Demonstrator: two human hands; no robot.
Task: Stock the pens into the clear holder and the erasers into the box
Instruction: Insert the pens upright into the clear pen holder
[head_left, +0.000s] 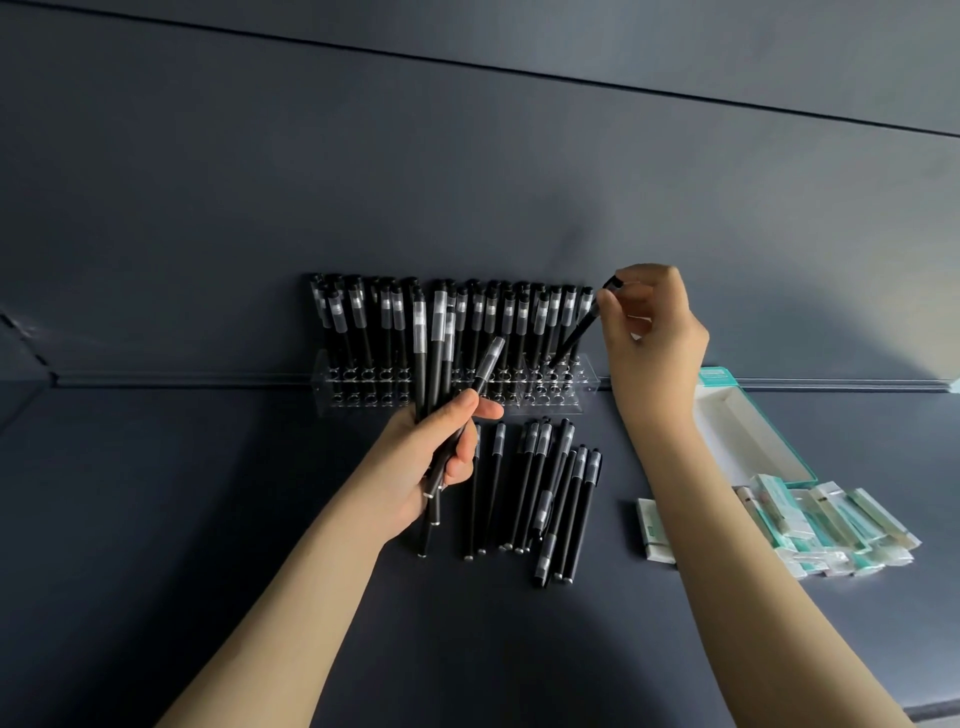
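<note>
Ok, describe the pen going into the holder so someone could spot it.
Find the clear acrylic holder against the dark back wall, full of upright black pens. At its right end, the right hand pinches one slim black pen. Unlike its upright neighbours, it leans, top tilted rightward.

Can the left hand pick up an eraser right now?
Probably not. The left hand is full, gripping a bunch of pens, and the erasers lie far off on the other side of the right forearm, which crosses between.
</note>
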